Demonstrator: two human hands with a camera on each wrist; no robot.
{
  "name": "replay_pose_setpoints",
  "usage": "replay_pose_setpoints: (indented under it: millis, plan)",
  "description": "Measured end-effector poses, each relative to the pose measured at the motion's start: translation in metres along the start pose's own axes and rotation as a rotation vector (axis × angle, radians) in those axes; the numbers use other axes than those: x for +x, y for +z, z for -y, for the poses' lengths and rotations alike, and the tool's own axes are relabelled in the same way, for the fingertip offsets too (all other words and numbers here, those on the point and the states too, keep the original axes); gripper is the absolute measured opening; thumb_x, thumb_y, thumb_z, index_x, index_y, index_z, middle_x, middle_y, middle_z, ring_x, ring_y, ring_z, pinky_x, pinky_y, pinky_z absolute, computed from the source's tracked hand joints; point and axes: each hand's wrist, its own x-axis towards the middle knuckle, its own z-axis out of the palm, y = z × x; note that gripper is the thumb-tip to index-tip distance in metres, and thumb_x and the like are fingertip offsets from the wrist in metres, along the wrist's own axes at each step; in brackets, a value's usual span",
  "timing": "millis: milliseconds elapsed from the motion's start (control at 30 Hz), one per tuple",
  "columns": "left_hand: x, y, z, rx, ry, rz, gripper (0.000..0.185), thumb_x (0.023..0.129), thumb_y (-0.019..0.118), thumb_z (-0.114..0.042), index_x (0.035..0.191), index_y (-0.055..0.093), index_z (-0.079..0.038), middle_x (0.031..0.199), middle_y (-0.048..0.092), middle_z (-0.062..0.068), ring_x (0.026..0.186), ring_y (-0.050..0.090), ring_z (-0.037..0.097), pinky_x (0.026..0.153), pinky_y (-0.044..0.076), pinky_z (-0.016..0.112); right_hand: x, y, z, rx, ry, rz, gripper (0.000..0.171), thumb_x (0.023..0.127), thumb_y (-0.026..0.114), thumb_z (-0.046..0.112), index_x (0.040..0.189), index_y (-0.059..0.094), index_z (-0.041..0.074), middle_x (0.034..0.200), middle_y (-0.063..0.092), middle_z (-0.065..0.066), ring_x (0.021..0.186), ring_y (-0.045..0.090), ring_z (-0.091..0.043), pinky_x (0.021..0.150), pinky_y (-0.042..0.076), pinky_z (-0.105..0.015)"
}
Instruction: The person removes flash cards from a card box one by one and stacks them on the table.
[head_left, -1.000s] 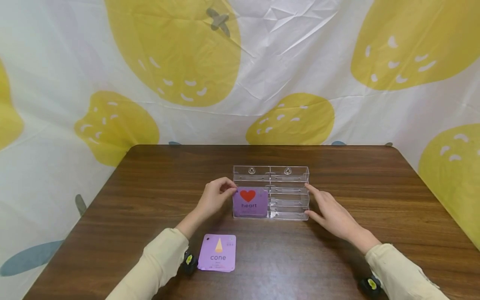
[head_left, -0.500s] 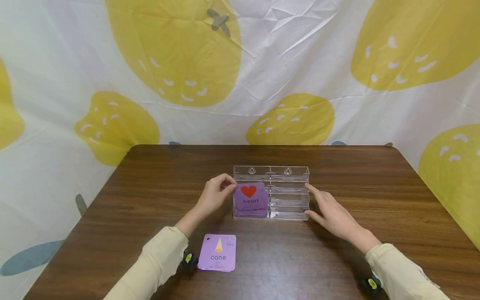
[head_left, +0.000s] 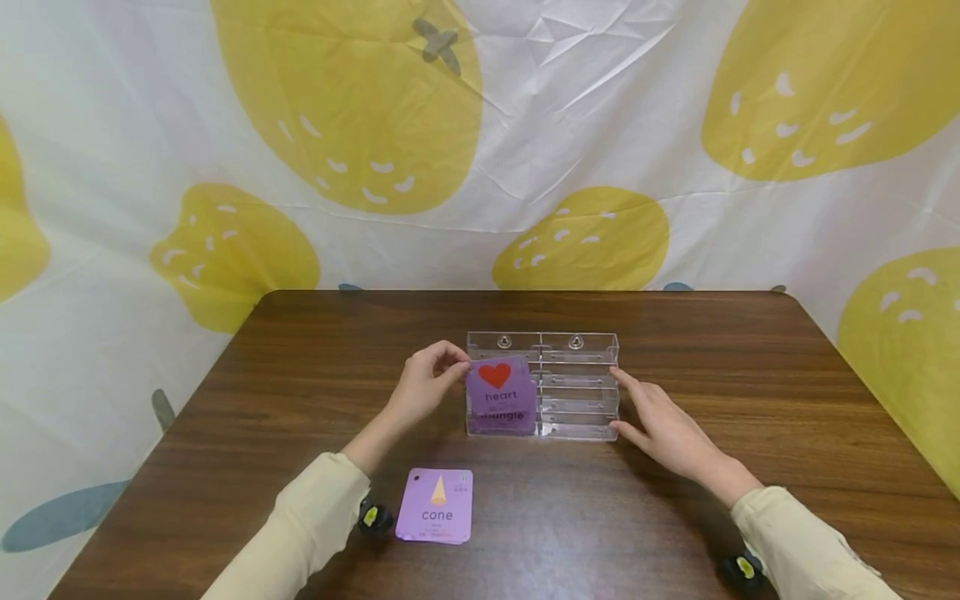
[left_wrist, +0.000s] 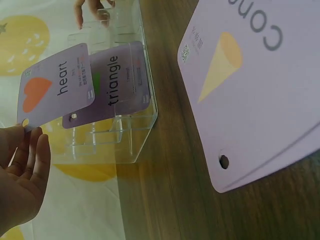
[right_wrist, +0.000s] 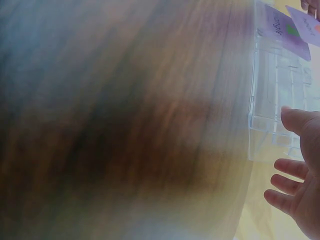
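The heart card [head_left: 498,383] is pinched at its left edge by the left hand [head_left: 427,385] and held partly raised out of the near-left compartment of the clear acrylic organizer [head_left: 577,387] — tilted slightly. A triangle card [head_left: 504,415] is seen standing in that same compartment, just behind the raised card. The organizer's right end is touched by the right hand [head_left: 660,425], fingers straight and relaxed, nothing gripped. A cone card [head_left: 437,504] lies flat on the wooden table [head_left: 300,367], near the left wrist — on top of a small stack.
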Motion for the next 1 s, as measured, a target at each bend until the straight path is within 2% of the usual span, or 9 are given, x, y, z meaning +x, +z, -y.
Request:
replay_pose_setpoints:
  millis: [100, 200, 433, 667, 1000]
  plan:
    - [-0.004, -0.003, 0.001, 0.01, 0.018, 0.002, 0.006, 0.085, 0.06, -0.003, 0.087, 0.061, 0.002, 0.078, 0.062, 0.013, 0.066, 0.057, 0.023, 0.056, 0.051, 0.027, 0.0, 0.0, 0.0, -0.001, 0.001, 0.001, 0.073, 0.082, 0.067, 0.015, 0.14, 0.024, 0.002, 0.123, 0.049, -0.024, 0.114, 0.044, -0.036, 0.092, 0.038, -0.05]
    - [-0.01, -0.006, 0.0, 0.032, 0.027, 0.011, 0.005, 0.085, 0.061, -0.004, 0.086, 0.061, 0.001, 0.077, 0.062, 0.009, 0.064, 0.054, 0.015, 0.054, 0.046, 0.022, 0.0, 0.0, 0.0, 0.0, 0.003, 0.003, 0.073, 0.082, 0.067, 0.016, 0.14, 0.024, 0.002, 0.123, 0.049, -0.024, 0.114, 0.043, -0.036, 0.092, 0.038, -0.05]
    - [-0.028, -0.013, -0.006, 0.046, -0.019, 0.06, 0.004, 0.085, 0.061, -0.003, 0.087, 0.061, 0.0, 0.078, 0.061, 0.008, 0.065, 0.051, 0.011, 0.056, 0.045, 0.02, 0.0, 0.0, 0.0, -0.011, -0.002, -0.003, 0.073, 0.082, 0.067, 0.016, 0.14, 0.025, 0.002, 0.121, 0.05, -0.024, 0.113, 0.044, -0.036, 0.092, 0.038, -0.049]
    - [-0.051, -0.02, -0.007, 0.04, -0.054, 0.139, 0.005, 0.085, 0.061, -0.005, 0.089, 0.061, -0.001, 0.081, 0.063, 0.009, 0.068, 0.053, 0.012, 0.057, 0.046, 0.021, 0.0, 0.001, -0.002, -0.04, -0.028, -0.027, 0.073, 0.081, 0.068, 0.016, 0.139, 0.026, 0.001, 0.119, 0.051, -0.023, 0.11, 0.045, -0.035, 0.091, 0.039, -0.049]
    - [-0.079, -0.031, 0.005, 0.036, -0.101, 0.247, 0.004, 0.086, 0.059, -0.003, 0.088, 0.06, 0.001, 0.077, 0.061, 0.008, 0.064, 0.056, 0.008, 0.057, 0.053, 0.027, 0.001, 0.001, -0.003, -0.09, -0.062, -0.059, 0.073, 0.079, 0.07, 0.018, 0.137, 0.03, 0.001, 0.117, 0.051, -0.022, 0.108, 0.046, -0.034, 0.089, 0.04, -0.048]
